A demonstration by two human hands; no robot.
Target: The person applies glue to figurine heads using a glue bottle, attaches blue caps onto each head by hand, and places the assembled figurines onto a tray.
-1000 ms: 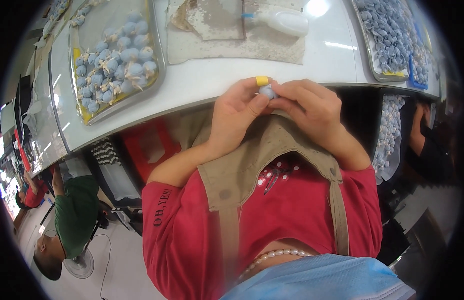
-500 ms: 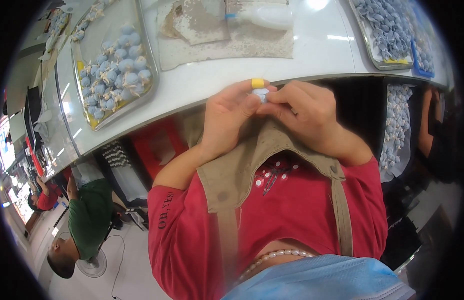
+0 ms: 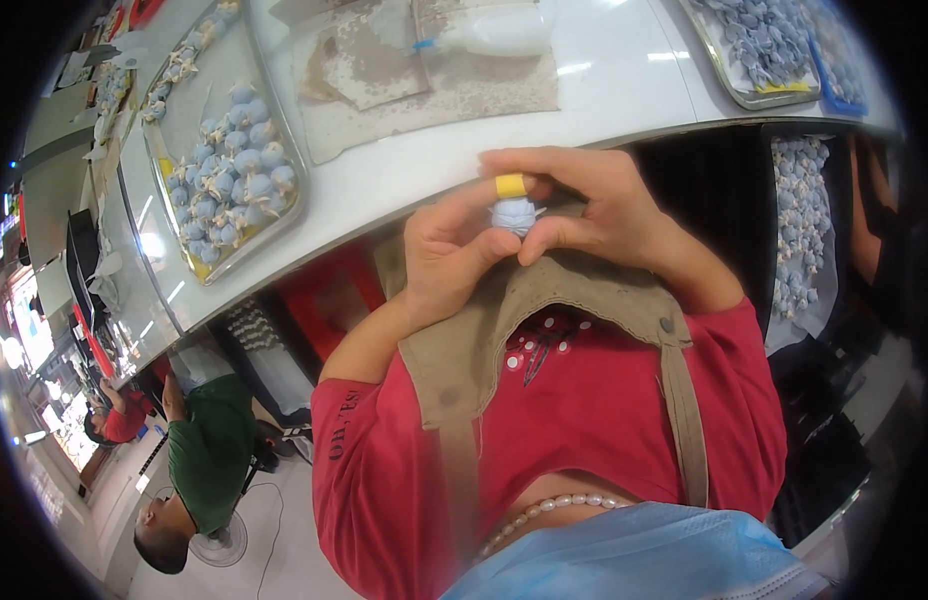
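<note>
A small light-blue ball point(image 3: 513, 216), seemingly of cloth, has pale ends sticking out at its sides. My left hand point(image 3: 446, 243) pinches it between thumb and forefinger; a yellow band point(image 3: 510, 186) wraps that forefinger. On the other side, my right hand point(image 3: 616, 205) curves around the ball. Its thumb tip rests at the ball's lower right, while its fingers arch over the far side next to the yellow band. Both hands are just in front of the white table's point(image 3: 384, 180) near edge, above a brown apron point(image 3: 574, 285). The right fingertips are partly hidden.
At the left, a clear tray point(image 3: 302, 200) holds several similar blue balls. A stained board point(image 3: 454, 100) with a white bottle point(image 3: 504, 35) lies ahead. Another tray point(image 3: 774, 100) of blue pieces stands far right, with more balls below point(image 3: 799, 230). A person in green point(image 3: 209, 450) sits at left.
My right hand has opened from a tight pinch into a wider curve around the ball, its fingers reaching farther over. The ball shows more and sits slightly lower.
</note>
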